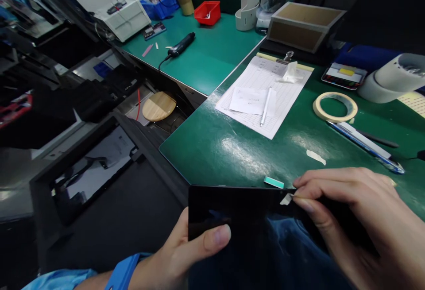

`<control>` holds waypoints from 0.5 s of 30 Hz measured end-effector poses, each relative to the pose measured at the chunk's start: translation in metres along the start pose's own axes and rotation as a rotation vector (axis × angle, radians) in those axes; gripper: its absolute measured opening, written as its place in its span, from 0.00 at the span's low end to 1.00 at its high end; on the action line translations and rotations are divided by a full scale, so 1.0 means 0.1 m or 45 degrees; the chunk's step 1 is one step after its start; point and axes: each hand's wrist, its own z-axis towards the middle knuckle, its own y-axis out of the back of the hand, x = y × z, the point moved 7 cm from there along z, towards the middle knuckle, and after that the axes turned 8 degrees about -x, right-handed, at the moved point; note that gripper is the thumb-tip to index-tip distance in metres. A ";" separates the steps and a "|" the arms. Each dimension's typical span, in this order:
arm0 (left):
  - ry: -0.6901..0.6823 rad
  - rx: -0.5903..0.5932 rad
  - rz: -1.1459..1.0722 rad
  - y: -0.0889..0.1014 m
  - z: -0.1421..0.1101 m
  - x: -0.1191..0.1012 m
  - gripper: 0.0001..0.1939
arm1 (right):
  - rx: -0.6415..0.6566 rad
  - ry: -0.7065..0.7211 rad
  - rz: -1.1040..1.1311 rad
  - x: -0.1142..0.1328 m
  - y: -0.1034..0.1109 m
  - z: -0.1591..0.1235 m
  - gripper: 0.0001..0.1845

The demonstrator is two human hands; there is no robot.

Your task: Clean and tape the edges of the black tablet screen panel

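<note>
A black glossy panel (245, 232), likely a screen, is tilted up at the near edge of the green table. My left hand (199, 245) grips its left edge, the thumb lying across the front. At the panel's top edge my right hand (352, 210) pinches a small piece of masking tape (286, 199) between thumb and forefinger. Part of that tape lies against the dark surface. Just behind the top edge sits a small teal strip (274, 182). Another torn tape piece (316, 157) lies on the table beyond my right hand.
A masking tape roll (335, 107), a blue-and-white pen-like tool (368, 146) and a clipboard with papers (262, 90) lie on the green table (199, 148). White cylindrical holders (392, 79) stand at right. An open black case (126, 210) is at left, near a wooden stool (159, 106).
</note>
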 end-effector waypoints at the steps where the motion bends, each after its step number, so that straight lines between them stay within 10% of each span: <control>1: 0.005 0.001 -0.026 0.00 0.00 0.00 0.32 | 0.012 0.037 -0.011 0.00 0.00 0.01 0.11; 15: -0.002 0.045 -0.094 -0.06 -0.01 -0.05 0.26 | -0.017 -0.164 0.047 -0.07 0.04 -0.09 0.11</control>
